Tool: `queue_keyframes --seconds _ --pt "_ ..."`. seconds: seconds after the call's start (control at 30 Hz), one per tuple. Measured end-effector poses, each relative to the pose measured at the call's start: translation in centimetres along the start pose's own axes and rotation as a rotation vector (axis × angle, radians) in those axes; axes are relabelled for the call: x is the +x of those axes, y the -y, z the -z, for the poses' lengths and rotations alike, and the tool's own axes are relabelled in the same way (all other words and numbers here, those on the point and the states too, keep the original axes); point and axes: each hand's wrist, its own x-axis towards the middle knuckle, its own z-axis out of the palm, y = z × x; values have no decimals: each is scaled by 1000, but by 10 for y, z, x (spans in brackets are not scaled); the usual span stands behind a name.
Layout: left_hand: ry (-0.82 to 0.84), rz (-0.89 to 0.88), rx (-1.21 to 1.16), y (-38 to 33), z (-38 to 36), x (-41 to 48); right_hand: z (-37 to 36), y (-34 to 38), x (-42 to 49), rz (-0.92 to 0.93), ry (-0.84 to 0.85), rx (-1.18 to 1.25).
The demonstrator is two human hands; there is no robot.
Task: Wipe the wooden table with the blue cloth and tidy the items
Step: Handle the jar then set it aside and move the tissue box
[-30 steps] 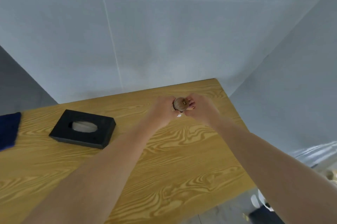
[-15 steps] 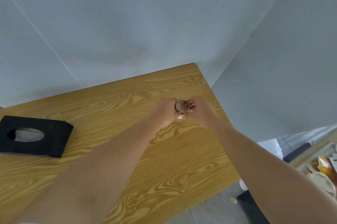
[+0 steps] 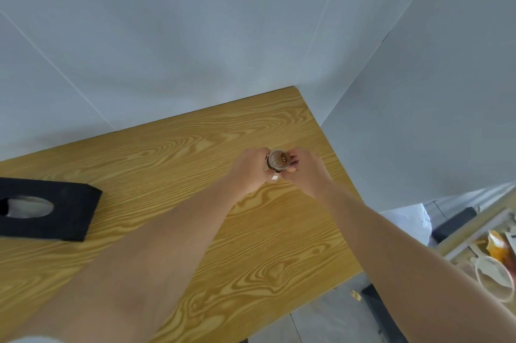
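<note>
A small round brown jar (image 3: pixel 278 160) with a wooden-looking top is held over the right part of the wooden table (image 3: pixel 173 153). My left hand (image 3: pixel 248 168) grips it from the left and my right hand (image 3: pixel 305 171) grips it from the right, fingers wrapped around its sides. A small white tag (image 3: pixel 274 177) hangs just below the jar. A black tissue box (image 3: pixel 64 203) with an oval opening lies at the table's left. The blue cloth is out of view.
Grey walls close in behind the table and along its right side. Past the table's right edge, lower down, are a white bag (image 3: pixel 413 220), a dark box (image 3: pixel 452 224) and a shelf with a round hoop (image 3: pixel 494 281) and orange items.
The view has swung to the right, so the blue cloth left the frame and the tissue box slid to the left edge. Both hands stay on the jar in the same spot.
</note>
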Motion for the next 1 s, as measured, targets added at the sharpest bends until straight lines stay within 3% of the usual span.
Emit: queue_keyframes --seconds 0.2,0.43,1.0 --pt "50 58 28 20 24 -25 0 33 -15 78 11 -227" --pt "-69 63 187 58 95 -86 -23 124 -28 280 32 -443" --pt "-292 390 224 265 241 -287 -189 371 -85 641 110 -591"
